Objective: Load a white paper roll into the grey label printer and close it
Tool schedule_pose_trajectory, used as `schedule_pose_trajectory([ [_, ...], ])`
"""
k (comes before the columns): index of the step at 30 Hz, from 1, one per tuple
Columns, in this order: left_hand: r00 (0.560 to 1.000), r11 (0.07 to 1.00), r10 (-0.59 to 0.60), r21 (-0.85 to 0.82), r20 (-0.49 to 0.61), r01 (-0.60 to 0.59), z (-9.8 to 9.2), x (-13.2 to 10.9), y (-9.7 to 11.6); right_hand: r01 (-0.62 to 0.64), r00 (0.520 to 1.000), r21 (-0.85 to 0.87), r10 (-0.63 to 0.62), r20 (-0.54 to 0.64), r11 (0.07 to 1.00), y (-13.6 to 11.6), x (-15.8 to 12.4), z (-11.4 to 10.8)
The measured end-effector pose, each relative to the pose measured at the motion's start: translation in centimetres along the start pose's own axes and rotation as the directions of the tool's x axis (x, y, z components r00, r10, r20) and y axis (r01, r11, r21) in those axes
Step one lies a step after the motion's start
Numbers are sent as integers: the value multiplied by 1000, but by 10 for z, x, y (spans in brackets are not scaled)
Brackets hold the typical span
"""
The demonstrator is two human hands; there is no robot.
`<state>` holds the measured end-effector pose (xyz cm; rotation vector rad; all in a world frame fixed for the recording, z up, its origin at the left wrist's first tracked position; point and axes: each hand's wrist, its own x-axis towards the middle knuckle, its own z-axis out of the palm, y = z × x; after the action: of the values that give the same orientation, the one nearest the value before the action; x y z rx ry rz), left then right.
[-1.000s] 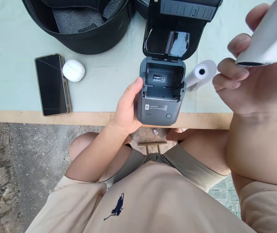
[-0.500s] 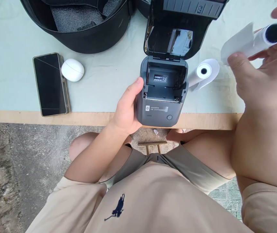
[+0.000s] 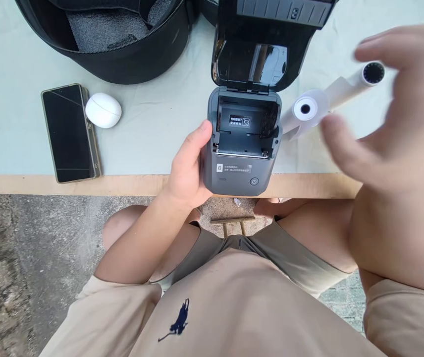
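My left hand [image 3: 189, 166] grips the left side of a dark grey label printer [image 3: 238, 171], thumb along its edge. Its black lid [image 3: 260, 44] is swung up, so the paper bay shows with no roll inside. To the printer's right lies a white paper roll [image 3: 296, 116] with a small dark core and a loose end. Just behind it rests another white paper roll [image 3: 349, 89] with a wide dark core. Over the table at the right, my right hand [image 3: 394, 114] is open, blurred, with thumb and fingers spread and nothing between them.
A black zippered case [image 3: 123, 64] stands open at the back left. On the left lie a smartphone [image 3: 70, 136] and a white egg-shaped case [image 3: 103, 110] touching its side. The table's wooden front edge [image 3: 133, 186] runs just above my knees.
My right hand has let go of the wide-core paper roll, which now lies behind the other roll. The fingers have spread apart. My left hand still holds the printer.
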<state>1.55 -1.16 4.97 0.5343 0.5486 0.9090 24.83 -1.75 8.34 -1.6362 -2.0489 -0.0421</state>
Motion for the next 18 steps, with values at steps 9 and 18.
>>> schedule_pose_trajectory([
  [9,1000,1000,21,1,-4,-21,-1,1,-2,116,982,-179,-86,171,977,-1,4,23],
  [18,999,1000,20,-6,-28,-20,1,0,-1,-88,985,728,170,-40,680,-31,4,9],
])
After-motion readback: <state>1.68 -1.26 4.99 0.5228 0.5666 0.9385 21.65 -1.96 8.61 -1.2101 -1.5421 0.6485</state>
